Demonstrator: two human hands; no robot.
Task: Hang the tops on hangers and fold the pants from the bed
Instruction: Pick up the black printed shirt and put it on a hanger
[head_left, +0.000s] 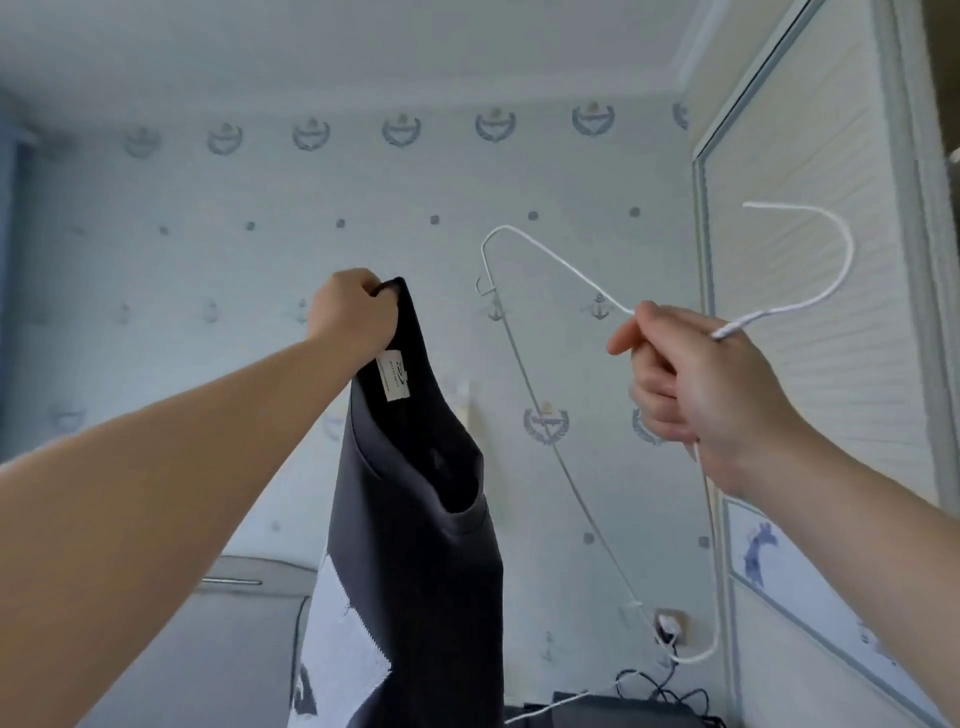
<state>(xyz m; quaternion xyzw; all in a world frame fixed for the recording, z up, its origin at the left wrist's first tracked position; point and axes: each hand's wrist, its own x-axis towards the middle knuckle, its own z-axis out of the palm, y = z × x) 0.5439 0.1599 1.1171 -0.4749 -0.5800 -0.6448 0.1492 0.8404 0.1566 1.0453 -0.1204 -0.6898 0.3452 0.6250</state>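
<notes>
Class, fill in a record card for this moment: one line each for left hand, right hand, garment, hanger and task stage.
left hand: left hand grips the dark top at its collar, raised
right hand: right hand grips the white wire hanger near its hook
garment: hangs down, white label showing inside the neck
hanger: apart from the top, not inside it
task stage: top not yet hung

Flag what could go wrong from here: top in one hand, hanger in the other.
1. The left hand grips the top only at the collar edge, so it could slip free.
2. The right hand holds the hanger tilted and apart from the top, whose neck opening hangs narrow; threading it may snag.
</notes>
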